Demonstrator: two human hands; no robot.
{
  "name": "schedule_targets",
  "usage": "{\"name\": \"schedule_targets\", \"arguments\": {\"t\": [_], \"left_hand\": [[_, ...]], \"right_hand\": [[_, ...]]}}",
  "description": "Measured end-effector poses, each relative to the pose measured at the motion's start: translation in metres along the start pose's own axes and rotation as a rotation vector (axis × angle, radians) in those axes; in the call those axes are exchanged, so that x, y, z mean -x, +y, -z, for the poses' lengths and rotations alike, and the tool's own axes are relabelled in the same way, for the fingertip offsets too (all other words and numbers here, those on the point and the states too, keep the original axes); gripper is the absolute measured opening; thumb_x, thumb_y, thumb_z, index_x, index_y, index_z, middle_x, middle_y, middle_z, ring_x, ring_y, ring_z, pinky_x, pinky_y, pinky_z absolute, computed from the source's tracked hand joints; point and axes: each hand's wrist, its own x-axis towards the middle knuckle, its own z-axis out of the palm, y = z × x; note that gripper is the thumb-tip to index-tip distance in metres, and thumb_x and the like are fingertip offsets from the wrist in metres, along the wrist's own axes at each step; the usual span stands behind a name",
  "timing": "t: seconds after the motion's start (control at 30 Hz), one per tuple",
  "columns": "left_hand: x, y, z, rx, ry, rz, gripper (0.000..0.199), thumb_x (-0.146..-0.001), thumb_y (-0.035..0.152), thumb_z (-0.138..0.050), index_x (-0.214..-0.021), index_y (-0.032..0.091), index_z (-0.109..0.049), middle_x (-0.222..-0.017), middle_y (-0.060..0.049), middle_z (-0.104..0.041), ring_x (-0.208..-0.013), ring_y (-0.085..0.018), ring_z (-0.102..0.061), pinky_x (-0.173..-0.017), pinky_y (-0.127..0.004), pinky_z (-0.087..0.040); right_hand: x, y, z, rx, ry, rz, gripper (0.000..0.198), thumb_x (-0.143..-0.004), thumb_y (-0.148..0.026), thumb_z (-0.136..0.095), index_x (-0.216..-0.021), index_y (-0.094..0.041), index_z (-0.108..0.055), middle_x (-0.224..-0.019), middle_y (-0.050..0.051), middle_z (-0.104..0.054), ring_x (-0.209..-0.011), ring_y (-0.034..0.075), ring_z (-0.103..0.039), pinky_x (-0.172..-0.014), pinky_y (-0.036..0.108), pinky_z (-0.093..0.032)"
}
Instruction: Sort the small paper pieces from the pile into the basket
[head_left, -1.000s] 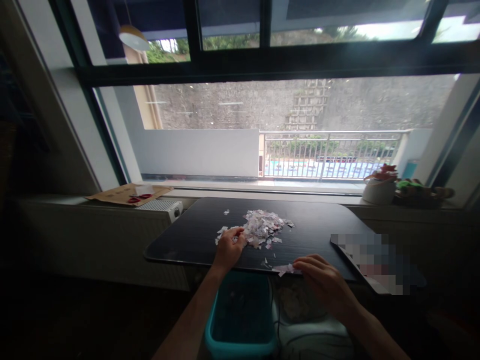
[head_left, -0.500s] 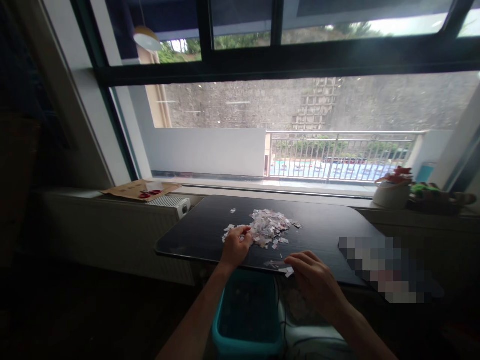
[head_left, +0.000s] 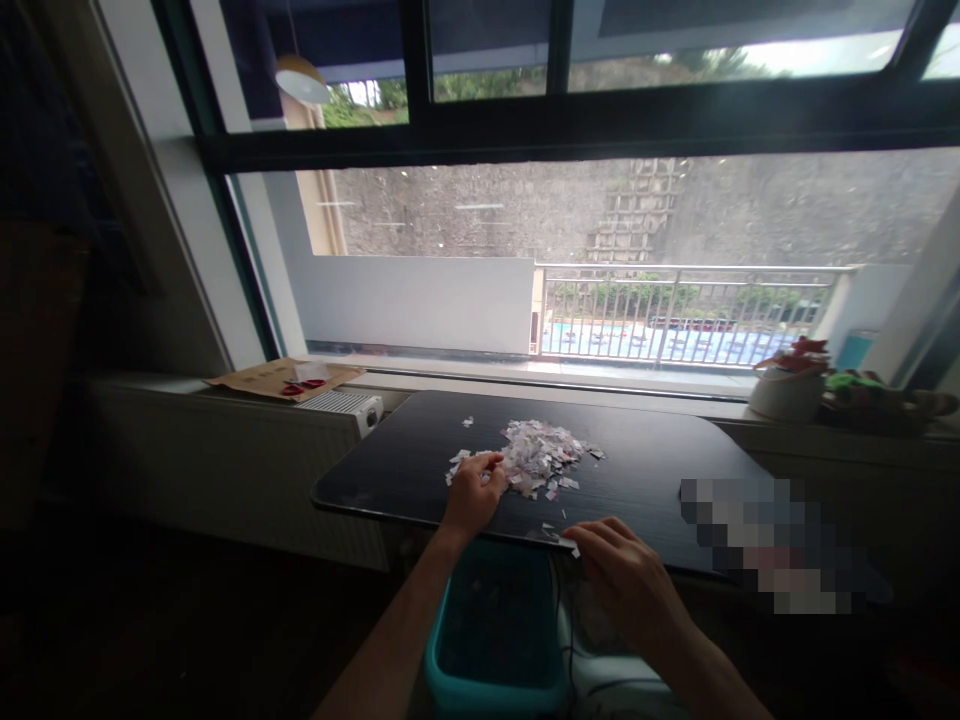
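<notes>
A loose heap of small white paper scraps (head_left: 541, 452) lies on the black tabletop (head_left: 405, 455). My left hand (head_left: 478, 490) rests at the heap's near-left side, fingers loosely curved with a gap at the thumb, touching the scraps there. Over the table's front edge, my right hand (head_left: 621, 562) has its thumb and fingers pinched together. A small white paper scrap (head_left: 576, 551) shows at its fingertips; whatever lies deeper in the grip is hidden. A few thin slivers of paper lie on the tabletop just left of that hand.
A teal plastic bin (head_left: 442, 655) stands below the front edge, between my forearms. Red-handled scissors (head_left: 304, 386) lie on brown paper (head_left: 247, 377) at the left sill. A white pot (head_left: 784, 390) stands on the right sill. Something blurred out lies at the table's right.
My right hand has shifted slightly down and to the left at the table's edge, and less white paper shows by its fingertips. My left hand stays at the heap.
</notes>
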Motion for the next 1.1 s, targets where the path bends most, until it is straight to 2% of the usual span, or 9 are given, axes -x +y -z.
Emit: {"name": "schedule_targets", "arguments": {"t": [0.23,0.4,0.73,0.9,1.1], "left_hand": [[0.000,-0.002,-0.001,0.003,0.002,0.001,0.023,-0.078,0.025,-0.049,-0.091,0.016,-0.066,-0.095,-0.007,-0.067,-0.092,-0.019,-0.060,-0.084,-0.034,-0.047],[-0.001,-0.002,-0.001,0.002,0.005,-0.005,0.023,-0.078,0.026,-0.049,-0.091,0.017,-0.066,-0.094,-0.007,-0.067,-0.092,-0.019,-0.060,-0.085,-0.034,-0.047],[0.000,0.001,0.000,0.001,0.004,0.007,0.024,-0.078,0.025,-0.049,-0.091,0.016,-0.066,-0.094,-0.008,-0.066,-0.092,-0.019,-0.060,-0.085,-0.034,-0.047],[-0.001,-0.001,-0.001,-0.008,-0.006,0.009,0.025,-0.078,0.026,-0.049,-0.092,0.015,-0.066,-0.095,-0.008,-0.066,-0.091,-0.020,-0.060,-0.084,-0.034,-0.047],[-0.001,-0.001,0.000,-0.008,-0.016,0.019,0.026,-0.078,0.027,-0.048,-0.093,0.015,-0.066,-0.094,-0.009,-0.066,-0.090,-0.020,-0.060,-0.084,-0.034,-0.047]], "right_hand": [[-0.004,-0.003,-0.002,0.053,0.001,-0.057,0.028,-0.085,-0.010,-0.041,-0.102,-0.020,-0.061,-0.095,0.006,-0.067,-0.085,0.020,-0.058,-0.069,0.031,-0.049],[-0.007,-0.006,-0.005,0.030,0.016,-0.026,0.027,-0.086,-0.012,-0.040,-0.098,-0.022,-0.062,-0.089,0.006,-0.068,-0.080,0.019,-0.059,-0.067,0.029,-0.049],[-0.005,-0.006,0.000,0.002,-0.020,-0.046,0.027,-0.085,-0.011,-0.041,-0.100,-0.022,-0.060,-0.091,0.005,-0.067,-0.082,0.018,-0.058,-0.067,0.028,-0.048],[-0.005,0.007,0.009,0.046,-0.027,-0.070,0.027,-0.086,-0.011,-0.041,-0.100,-0.022,-0.061,-0.095,0.005,-0.066,-0.086,0.019,-0.057,-0.070,0.030,-0.048],[0.011,0.028,0.025,0.054,-0.023,-0.081,0.026,-0.087,-0.013,-0.041,-0.100,-0.022,-0.061,-0.096,0.006,-0.065,-0.090,0.019,-0.056,-0.074,0.030,-0.048]]}}
